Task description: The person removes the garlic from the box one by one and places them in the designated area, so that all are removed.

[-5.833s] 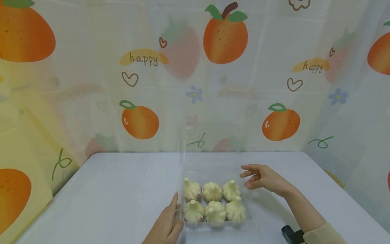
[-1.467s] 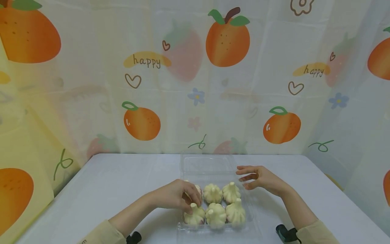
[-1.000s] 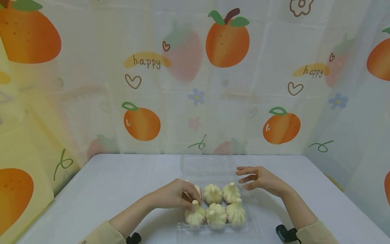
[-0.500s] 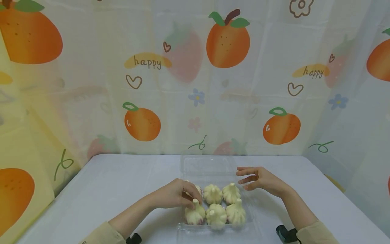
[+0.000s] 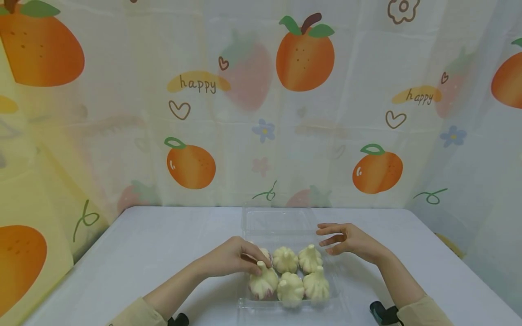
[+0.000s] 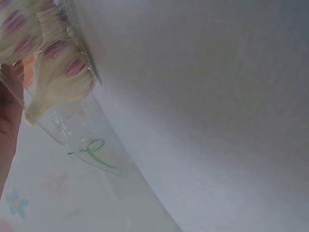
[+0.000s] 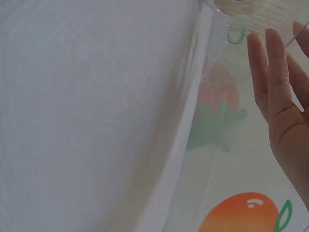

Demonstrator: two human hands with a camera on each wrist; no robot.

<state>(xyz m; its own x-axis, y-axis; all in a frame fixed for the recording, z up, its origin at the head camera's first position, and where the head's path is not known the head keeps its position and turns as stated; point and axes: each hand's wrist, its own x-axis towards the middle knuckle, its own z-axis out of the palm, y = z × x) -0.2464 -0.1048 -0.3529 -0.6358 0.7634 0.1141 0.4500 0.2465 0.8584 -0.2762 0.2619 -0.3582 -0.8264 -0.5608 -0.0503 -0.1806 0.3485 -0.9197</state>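
In the head view, my left hand (image 5: 230, 258) pinches the front-left garlic bulb (image 5: 264, 284) near its stem with thumb and fingers. That bulb sits a little higher than its neighbours, in a clear plastic box (image 5: 285, 304) holding several pale bulbs in two rows. My fingers partly hide the back-left bulb (image 5: 266, 253). The left wrist view catches part of the hand (image 6: 8, 113) beside a purple-streaked bulb (image 6: 65, 72). At the box's back right, my right hand (image 5: 350, 239) holds nothing, fingers loosely extended; the right wrist view shows its fingers (image 7: 277, 67) by the clear plastic.
The box's clear lid (image 5: 279, 220) lies tipped back behind it. A white-covered table (image 5: 171, 231) spreads around the box, against a fruit-printed curtain (image 5: 310, 117). Black straps with cameras (image 5: 383, 312) show at both wrists.
My left hand has gone from the box's left side to the front-left bulb, which has since turned and risen slightly. The lid has dropped further back. My right hand has barely moved.
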